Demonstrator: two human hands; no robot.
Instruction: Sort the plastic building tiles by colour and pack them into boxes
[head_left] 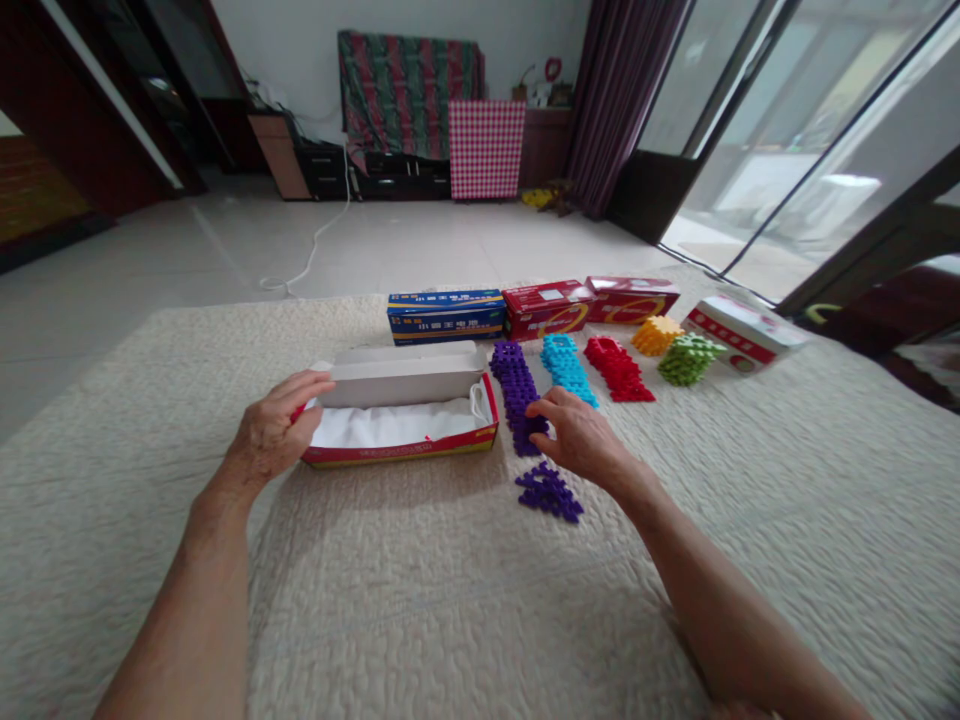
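Note:
A long red carton (405,452) lies open in front of me, with its grey lid flap raised at the back. White cloth-like lining (397,418) and a loop of white cord (477,402) show inside it. My left hand (274,425) grips the carton's left end, thumb on the near side and fingers over the rim. Over the right edge of a row of purple interlocking plastic pieces (514,385) is my right hand (581,430), its thumb and forefinger apart. Several loose purple pieces (550,492) lie in a small heap just nearer to me.
Rows of light blue pieces (566,368) and red pieces (619,370) stand further right, then yellow pieces (656,335) and green pieces (688,360). Behind are a blue box (446,318), two red boxes (547,308) and a white-and-red box (742,335), all on a quilted cover (420,600).

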